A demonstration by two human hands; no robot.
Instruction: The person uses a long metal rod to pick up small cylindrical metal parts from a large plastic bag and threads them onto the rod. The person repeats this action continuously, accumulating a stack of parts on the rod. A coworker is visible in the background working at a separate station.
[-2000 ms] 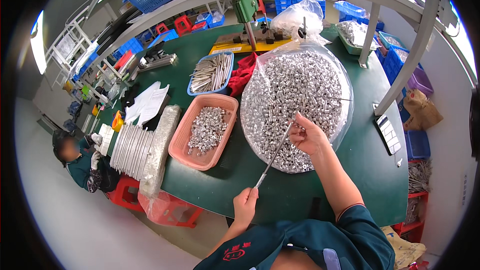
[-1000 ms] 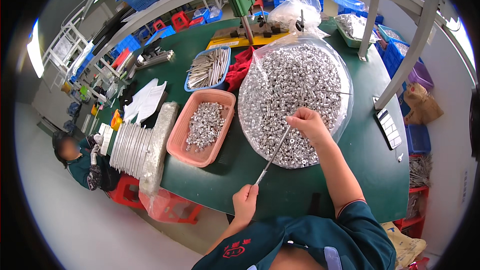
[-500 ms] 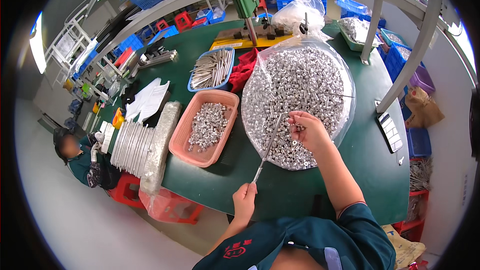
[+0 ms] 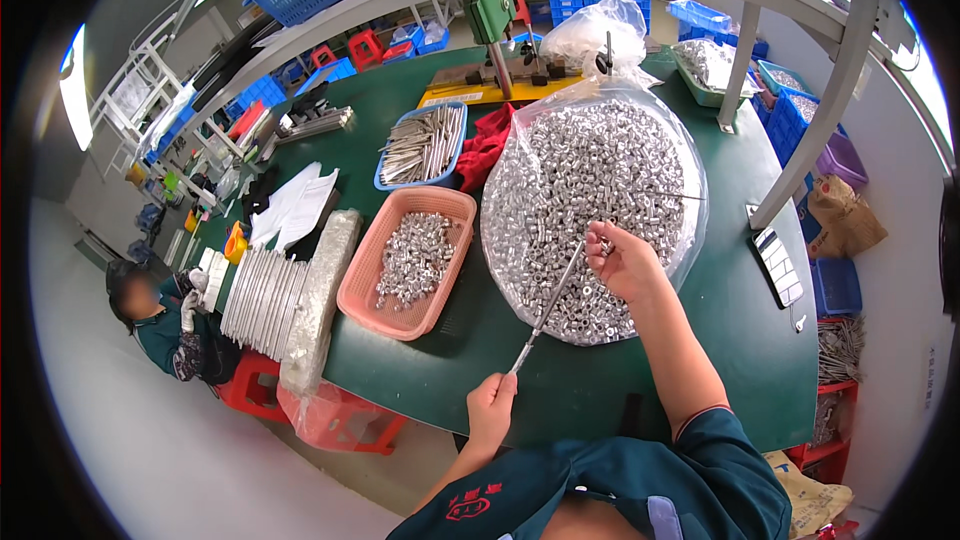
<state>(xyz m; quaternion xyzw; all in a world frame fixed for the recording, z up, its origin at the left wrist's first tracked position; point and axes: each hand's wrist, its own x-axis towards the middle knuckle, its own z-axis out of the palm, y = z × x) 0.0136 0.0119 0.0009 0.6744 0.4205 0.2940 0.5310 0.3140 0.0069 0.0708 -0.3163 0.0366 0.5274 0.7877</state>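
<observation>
The left hand (image 4: 490,410) grips a metal rod (image 4: 547,313) low, seemingly steadying its tip beside the right hand (image 4: 626,265), whose curled fingers, contents unclear, hover above metal sleeves (image 4: 600,165).

Holding the low end of a thin metal rod (image 4: 547,311) in the left hand (image 4: 491,408). Curling the right hand (image 4: 622,258) close to its top end, over a big clear bag (image 4: 695,228) of tiny shiny bits (image 4: 605,165). Working at a green surface (image 4: 740,360), with a pink basket (image 4: 350,296) on the left.

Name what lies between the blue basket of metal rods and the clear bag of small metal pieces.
A crumpled red cloth, as the head view shows.
</observation>
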